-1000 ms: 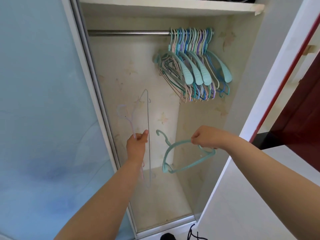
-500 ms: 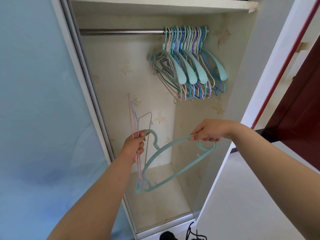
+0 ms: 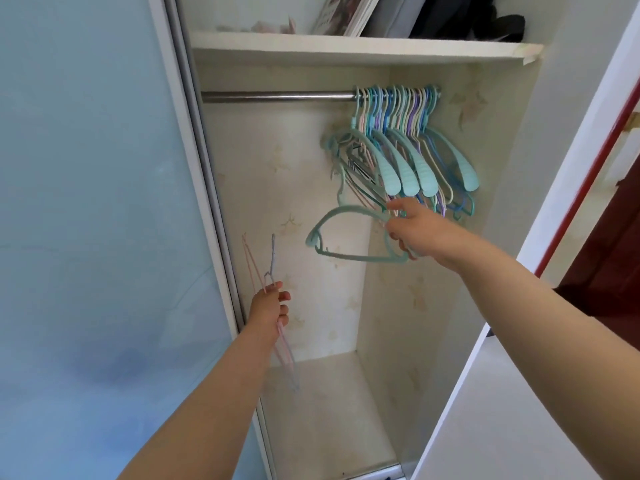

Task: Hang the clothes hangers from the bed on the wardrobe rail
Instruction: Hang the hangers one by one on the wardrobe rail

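Right hand [image 3: 412, 230] is lifting the teal hanger [image 3: 346, 233] it's gripping higher toward the rail [image 3: 277, 96] now, left hand [image 3: 270, 306] still clutching the thin wire hangers [image 3: 258, 268].

Rail [image 3: 277, 97] bare at left; hung hangers [image 3: 408, 150] crowd right end.

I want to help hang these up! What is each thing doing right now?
Teal hanger: held by right hand, off the rail.
Thin wire hangers: gripped in left hand, not hung.
Bunch of hangers: hanging at the rail's right end.
Wardrobe rail: bare on its left part.
Sliding door: slid open.
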